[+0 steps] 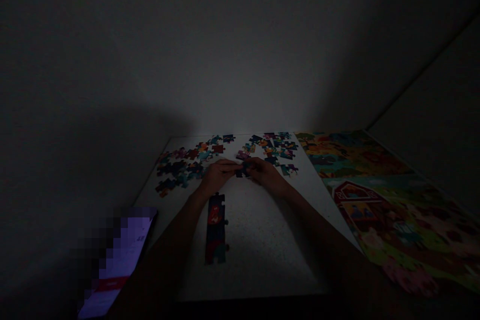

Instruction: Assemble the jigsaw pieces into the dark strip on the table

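In the dim head view my left hand (219,175) and my right hand (268,176) meet over the middle of the white table. A dark puzzle piece (246,165) is pinched between the fingertips of my right hand. The fingers of my left hand close on its left side, and they partly hide it. Just beneath the fingertips lies another dark piece (240,174). Nearer to me, a joined vertical strip of puzzle pieces (216,230) with a red figure lies below my left hand.
Loose puzzle pieces (183,167) spread over the table's left side, with more pieces (279,147) at the back right. Two colourful picture sheets, a farm scene (397,230) and an animal scene (341,152), lie on the right. A lit screen (125,255) stands at the left edge.
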